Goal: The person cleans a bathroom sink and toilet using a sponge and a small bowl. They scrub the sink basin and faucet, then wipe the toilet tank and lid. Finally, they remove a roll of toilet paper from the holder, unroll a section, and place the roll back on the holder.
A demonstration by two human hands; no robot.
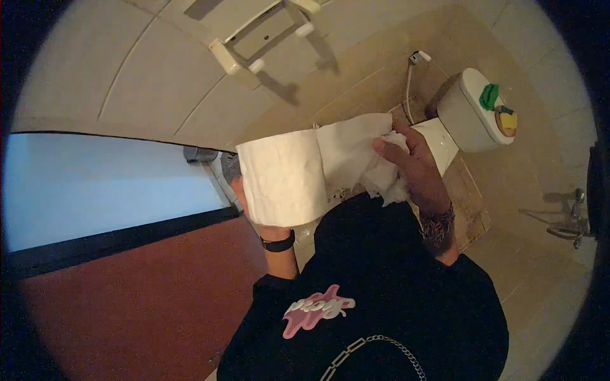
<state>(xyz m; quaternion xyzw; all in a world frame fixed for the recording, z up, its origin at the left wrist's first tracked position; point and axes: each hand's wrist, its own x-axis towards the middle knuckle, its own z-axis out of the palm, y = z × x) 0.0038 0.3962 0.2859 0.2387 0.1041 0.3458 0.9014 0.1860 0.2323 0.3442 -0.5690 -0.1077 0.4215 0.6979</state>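
Observation:
A large white toilet paper roll is held up in front of me, with my left hand closed round it from behind and below. Most of that hand's fingers are hidden by the roll; a dark band circles the wrist. From the roll's right side a strip of toilet paper stretches across to my right hand. My right hand is closed on the crumpled end of the paper, its thumb pressed over the bunched layers. The strip is still joined to the roll.
On the tiled wall above is a white toilet paper holder with no roll on it. A toilet stands at the far right, a green sponge on its tank. Near it hangs a spray hose. A reddish-brown door is at left, a wall tap at right.

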